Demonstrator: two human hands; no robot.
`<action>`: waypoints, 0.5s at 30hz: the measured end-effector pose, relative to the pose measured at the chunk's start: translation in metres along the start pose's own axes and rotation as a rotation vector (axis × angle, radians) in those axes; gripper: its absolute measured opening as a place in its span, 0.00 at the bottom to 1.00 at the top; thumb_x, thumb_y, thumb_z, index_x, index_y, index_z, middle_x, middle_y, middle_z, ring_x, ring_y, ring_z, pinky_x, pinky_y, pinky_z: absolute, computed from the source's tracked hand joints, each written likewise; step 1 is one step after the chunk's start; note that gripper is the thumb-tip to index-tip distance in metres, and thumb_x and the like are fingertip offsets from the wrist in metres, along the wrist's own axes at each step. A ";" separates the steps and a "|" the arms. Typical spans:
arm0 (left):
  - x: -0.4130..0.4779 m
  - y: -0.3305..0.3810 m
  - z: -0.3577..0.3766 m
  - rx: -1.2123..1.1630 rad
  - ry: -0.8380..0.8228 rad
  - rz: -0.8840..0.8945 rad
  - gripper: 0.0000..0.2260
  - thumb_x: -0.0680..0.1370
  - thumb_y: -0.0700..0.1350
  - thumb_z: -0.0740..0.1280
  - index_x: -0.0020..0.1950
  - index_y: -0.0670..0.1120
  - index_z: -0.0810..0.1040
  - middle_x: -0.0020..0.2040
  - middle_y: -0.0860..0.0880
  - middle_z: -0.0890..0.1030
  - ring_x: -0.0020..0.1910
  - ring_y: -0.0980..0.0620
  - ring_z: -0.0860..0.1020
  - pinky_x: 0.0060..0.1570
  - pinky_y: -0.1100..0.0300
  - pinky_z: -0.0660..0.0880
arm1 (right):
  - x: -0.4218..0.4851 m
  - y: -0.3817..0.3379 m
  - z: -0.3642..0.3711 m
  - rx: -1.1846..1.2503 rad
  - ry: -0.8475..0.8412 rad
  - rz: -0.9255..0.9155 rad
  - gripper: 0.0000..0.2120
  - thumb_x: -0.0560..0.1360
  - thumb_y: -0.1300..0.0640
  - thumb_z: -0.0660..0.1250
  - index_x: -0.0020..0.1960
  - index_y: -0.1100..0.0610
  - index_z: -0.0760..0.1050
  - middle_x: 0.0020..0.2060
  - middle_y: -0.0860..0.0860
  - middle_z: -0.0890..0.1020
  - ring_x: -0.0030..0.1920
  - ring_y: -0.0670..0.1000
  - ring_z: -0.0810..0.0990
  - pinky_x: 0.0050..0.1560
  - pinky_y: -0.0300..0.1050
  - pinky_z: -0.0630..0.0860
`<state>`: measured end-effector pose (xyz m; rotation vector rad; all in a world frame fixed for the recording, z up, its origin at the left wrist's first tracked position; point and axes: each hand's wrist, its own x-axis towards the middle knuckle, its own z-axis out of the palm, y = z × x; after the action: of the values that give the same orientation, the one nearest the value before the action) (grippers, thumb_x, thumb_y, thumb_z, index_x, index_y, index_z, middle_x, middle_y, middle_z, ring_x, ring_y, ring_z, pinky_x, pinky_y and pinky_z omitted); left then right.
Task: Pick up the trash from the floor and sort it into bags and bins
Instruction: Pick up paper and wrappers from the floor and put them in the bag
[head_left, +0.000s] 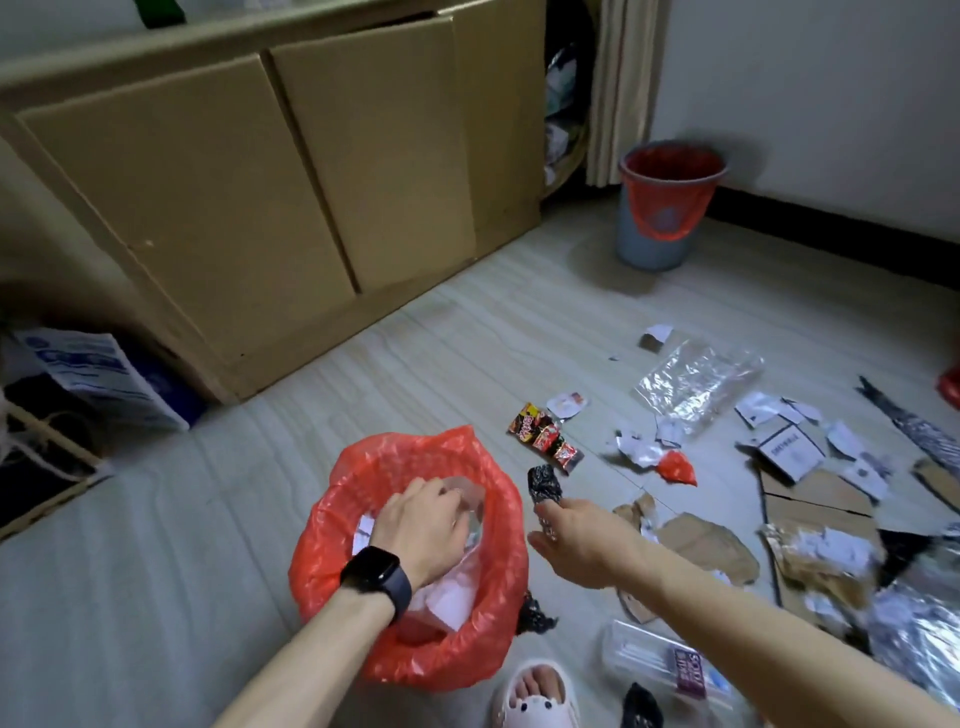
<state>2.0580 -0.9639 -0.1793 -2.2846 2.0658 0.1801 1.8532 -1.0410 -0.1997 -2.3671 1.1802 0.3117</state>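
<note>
Head view. The container under the red bag (332, 571), at six o'clock, is fully hidden by the liner. The litter (914, 623) at four o'clock is blurred and cut off by the frame edge. The left hand (421, 525), with a black watch (374, 574) on its wrist, is lowered into the bag, and its fingers are curled on a piece of clear plastic (470, 501). The right hand (582, 540), just beside the bag at its three o'clock, is pinching a crumpled black wrapper (543, 486). Torn cardboard (701, 540) is scattered beyond it on the floor (156, 597). A grey bin (660, 234) stands at one o'clock.
</note>
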 end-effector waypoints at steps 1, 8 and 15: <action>0.008 0.005 -0.006 -0.056 0.050 0.020 0.16 0.79 0.54 0.56 0.59 0.54 0.79 0.58 0.54 0.79 0.59 0.49 0.74 0.57 0.55 0.72 | 0.001 0.011 -0.007 -0.064 -0.007 0.007 0.21 0.81 0.42 0.55 0.67 0.54 0.68 0.60 0.56 0.77 0.60 0.59 0.76 0.52 0.50 0.75; 0.115 0.069 0.001 -0.138 0.006 0.086 0.14 0.78 0.52 0.59 0.61 0.56 0.77 0.60 0.55 0.76 0.64 0.52 0.72 0.62 0.56 0.70 | 0.019 0.130 -0.030 -0.086 -0.001 0.169 0.21 0.78 0.47 0.60 0.68 0.54 0.69 0.64 0.56 0.75 0.64 0.59 0.73 0.60 0.55 0.75; 0.232 0.127 0.091 0.078 -0.242 0.092 0.17 0.78 0.54 0.58 0.65 0.52 0.73 0.67 0.46 0.71 0.66 0.42 0.69 0.64 0.48 0.70 | 0.070 0.248 0.012 0.174 0.040 0.426 0.27 0.77 0.41 0.62 0.72 0.49 0.63 0.69 0.58 0.70 0.63 0.62 0.73 0.65 0.56 0.73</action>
<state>1.9500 -1.1953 -0.2941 -2.0125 2.0172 0.3544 1.6978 -1.2113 -0.3152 -1.9687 1.6579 0.2859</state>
